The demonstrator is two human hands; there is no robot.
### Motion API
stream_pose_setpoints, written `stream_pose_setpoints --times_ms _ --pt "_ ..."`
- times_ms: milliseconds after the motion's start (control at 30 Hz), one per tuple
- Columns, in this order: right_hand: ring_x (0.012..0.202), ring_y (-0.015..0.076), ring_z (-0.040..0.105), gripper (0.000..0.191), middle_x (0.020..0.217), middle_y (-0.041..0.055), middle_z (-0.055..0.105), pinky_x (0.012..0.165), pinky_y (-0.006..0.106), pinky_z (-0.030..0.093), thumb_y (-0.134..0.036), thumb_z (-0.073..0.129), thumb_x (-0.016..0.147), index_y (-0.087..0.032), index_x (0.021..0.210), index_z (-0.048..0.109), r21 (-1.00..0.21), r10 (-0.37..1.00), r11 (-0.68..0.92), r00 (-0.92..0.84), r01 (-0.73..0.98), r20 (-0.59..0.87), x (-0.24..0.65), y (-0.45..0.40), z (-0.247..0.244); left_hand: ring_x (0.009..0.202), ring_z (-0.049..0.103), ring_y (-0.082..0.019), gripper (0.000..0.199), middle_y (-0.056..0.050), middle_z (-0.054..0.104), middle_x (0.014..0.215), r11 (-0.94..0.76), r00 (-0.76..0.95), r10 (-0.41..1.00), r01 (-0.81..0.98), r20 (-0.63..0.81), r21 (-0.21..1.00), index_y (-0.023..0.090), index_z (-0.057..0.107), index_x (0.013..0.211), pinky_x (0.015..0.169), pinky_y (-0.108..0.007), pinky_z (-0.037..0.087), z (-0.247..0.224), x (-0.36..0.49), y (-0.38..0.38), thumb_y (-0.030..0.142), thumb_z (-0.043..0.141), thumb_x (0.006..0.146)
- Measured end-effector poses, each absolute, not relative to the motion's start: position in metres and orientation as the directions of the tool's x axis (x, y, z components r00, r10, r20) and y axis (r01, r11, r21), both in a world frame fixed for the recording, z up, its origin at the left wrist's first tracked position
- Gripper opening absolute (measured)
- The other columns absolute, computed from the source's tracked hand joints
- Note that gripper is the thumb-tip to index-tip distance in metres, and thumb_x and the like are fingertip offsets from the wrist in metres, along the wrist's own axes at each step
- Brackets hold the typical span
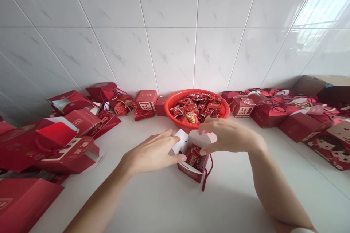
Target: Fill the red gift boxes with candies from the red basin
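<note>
A small red gift box (191,174) with white inner flaps stands with its top open on the white tabletop. Inside lies a red packet (194,156) with pale lettering. My left hand (154,152) grips the left side of the box, thumb over the near-left edge and fingers by a raised white flap (179,141). Over the right side is my right hand (228,135), fingers curved and apart from the thumb, with another white flap showing between them. A dark red cord (208,171) hangs from the box's right side.
Right behind the box, a red plastic basket (168,113) holds many red wrapped packets (191,111). Red gift boxes crowd the left (82,120) and right (303,125) of the table. A brown carton (310,86) sits at the far right, against the tiled wall (175,58).
</note>
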State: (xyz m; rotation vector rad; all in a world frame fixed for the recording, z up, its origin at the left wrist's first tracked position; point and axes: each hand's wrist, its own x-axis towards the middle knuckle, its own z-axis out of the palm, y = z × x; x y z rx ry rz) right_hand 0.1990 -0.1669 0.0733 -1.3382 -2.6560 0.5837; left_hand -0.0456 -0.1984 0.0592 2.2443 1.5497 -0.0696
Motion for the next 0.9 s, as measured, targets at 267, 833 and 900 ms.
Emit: stream_pose_setpoints --times_ms 267,833,900 --pt "0.083 0.0230 0.062 0.050 0.098 0.0065 0.071 0.064 0.030 0.040 -0.064 0.072 0.077 -0.022 0.104 0.070 -0.446 0.799 0.494 -0.592 0.747 -0.105 0.212 -0.158 0.052 0.087 0.063 -0.024 0.043 -0.005 0.058 0.099 -0.334 0.418 0.881 0.882 -0.224 0.331 0.025 0.071 0.109 0.069 -0.030 0.044 0.061 -0.039 -0.208 0.059 0.054 0.089" --pt "0.059 0.0126 0.048 0.029 0.073 -0.0050 0.058 0.054 0.025 0.028 -0.021 0.075 0.077 -0.022 0.092 0.050 -0.442 0.821 0.531 -0.568 0.723 0.056 0.196 -0.147 0.023 0.085 0.065 -0.022 0.020 -0.002 0.071 0.098 -0.480 0.621 0.762 0.730 -0.181 0.487 0.023 0.070 0.097 0.072 -0.031 0.043 0.045 -0.021 -0.191 0.037 0.057 0.090" --pt "0.060 0.0128 0.050 0.026 0.072 -0.0050 0.058 0.055 0.025 0.029 -0.019 0.073 0.078 -0.022 0.093 0.052 -0.452 0.802 0.548 -0.596 0.703 0.045 0.198 -0.146 0.023 0.082 0.064 -0.022 0.015 -0.002 0.070 0.092 -0.439 0.559 0.816 0.764 -0.145 0.473 0.022 0.065 0.090 0.068 -0.030 0.043 0.043 -0.021 -0.189 0.036 0.060 0.087"
